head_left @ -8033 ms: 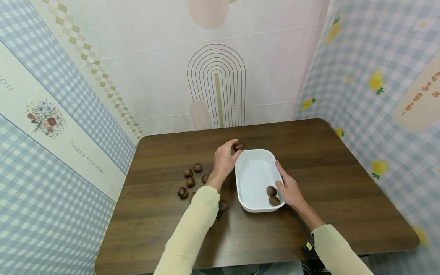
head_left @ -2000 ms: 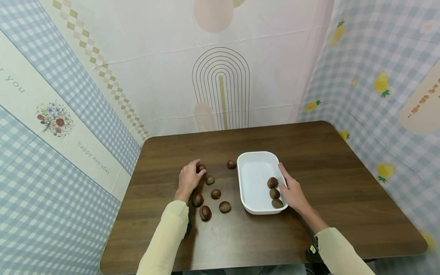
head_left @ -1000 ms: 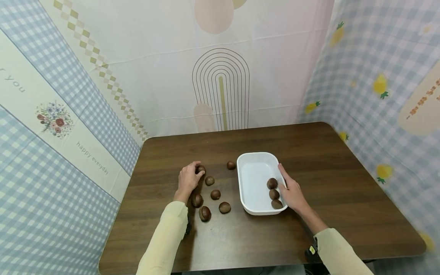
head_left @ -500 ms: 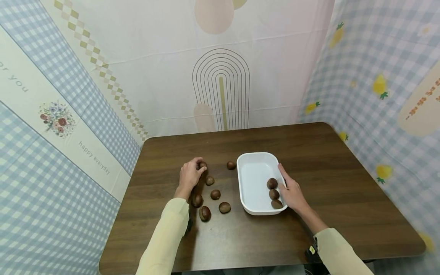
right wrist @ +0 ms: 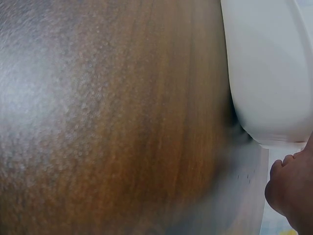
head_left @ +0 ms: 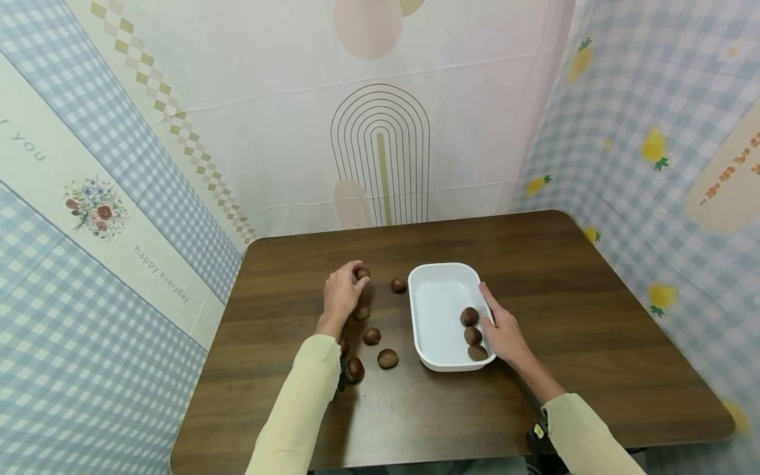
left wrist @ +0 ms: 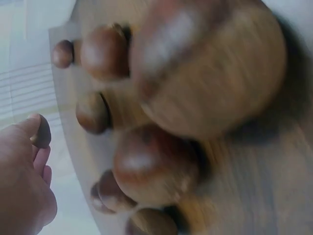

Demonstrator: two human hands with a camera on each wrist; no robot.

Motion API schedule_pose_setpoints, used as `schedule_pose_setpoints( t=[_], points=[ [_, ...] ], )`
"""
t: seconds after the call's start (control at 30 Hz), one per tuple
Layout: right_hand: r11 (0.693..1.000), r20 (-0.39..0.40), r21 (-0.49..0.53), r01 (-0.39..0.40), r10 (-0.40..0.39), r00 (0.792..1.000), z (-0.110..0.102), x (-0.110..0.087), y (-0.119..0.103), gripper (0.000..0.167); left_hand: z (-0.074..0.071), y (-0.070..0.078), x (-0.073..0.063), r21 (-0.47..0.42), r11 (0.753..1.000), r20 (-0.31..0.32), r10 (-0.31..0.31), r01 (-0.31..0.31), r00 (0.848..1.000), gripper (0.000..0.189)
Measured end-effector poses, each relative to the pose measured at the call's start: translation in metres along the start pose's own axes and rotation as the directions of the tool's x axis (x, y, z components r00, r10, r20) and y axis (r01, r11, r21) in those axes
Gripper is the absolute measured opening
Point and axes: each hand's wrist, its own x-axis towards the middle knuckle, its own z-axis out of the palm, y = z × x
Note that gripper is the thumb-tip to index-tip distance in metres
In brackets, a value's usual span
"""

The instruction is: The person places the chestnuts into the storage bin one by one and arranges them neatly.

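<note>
My left hand (head_left: pixel 342 293) pinches a brown chestnut (head_left: pixel 363 273) between thumb and fingers, left of the white dish. In the left wrist view the hand (left wrist: pixel 22 176) holds this chestnut (left wrist: pixel 44 132) out past several blurred ones. My right hand (head_left: pixel 505 332) grips the right wall of the white rectangular dish (head_left: pixel 419 323), thumb inside the rim and fingers outside. Inside the dish, three chestnuts (head_left: pixel 473 335) lie in a row along the right wall near the thumb. In the right wrist view the dish's outer wall (right wrist: pixel 269 73) shows beside the hand (right wrist: pixel 293 188).
Several loose chestnuts (head_left: pixel 371 336) lie on the brown wooden table (head_left: pixel 594 349) left of the dish. One chestnut (head_left: pixel 398 285) sits close to the dish's left rim. Two chestnuts near the left forearm are partly covered. Patterned cloth (head_left: pixel 267 99) hangs behind the table.
Eight seconds ago two chestnuts lay in the dish; now three do. The left hand stayed at a chestnut on the far left, then moved it rightward and away. The right hand kept its grip.
</note>
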Motion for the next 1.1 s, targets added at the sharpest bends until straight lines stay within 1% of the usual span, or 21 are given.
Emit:
schedule_pose_setpoints(
  t=[0.17,0.4,0.67,0.87,1.1],
  points=[
    [1.000,0.002,0.006,-0.010,0.010,1.000,-0.001,0.000,-0.001,0.074,0.008,0.017,0.004,-0.014,0.999,-0.027,0.048,-0.048,0.998,0.045],
    [1.000,0.005,0.004,-0.010,0.010,1.000,-0.001,-0.002,-0.003,0.071,0.018,0.045,0.008,-0.016,0.993,-0.042,0.112,-0.113,0.993,0.044],
    [1.000,0.007,0.014,-0.014,0.014,1.000,0.000,-0.001,-0.004,0.073,0.034,0.070,0.010,-0.018,0.988,-0.019,0.151,-0.152,0.988,0.044],
    [1.000,0.006,0.018,-0.014,0.014,1.000,0.000,-0.001,-0.003,0.073,0.048,0.088,0.006,0.002,0.985,-0.011,0.175,-0.175,0.985,0.044],
    [1.000,0.008,0.019,-0.003,0.003,1.000,0.000,-0.001,-0.003,0.070,0.063,0.107,-0.002,0.008,0.981,-0.003,0.195,-0.195,0.981,0.044]
  ],
)
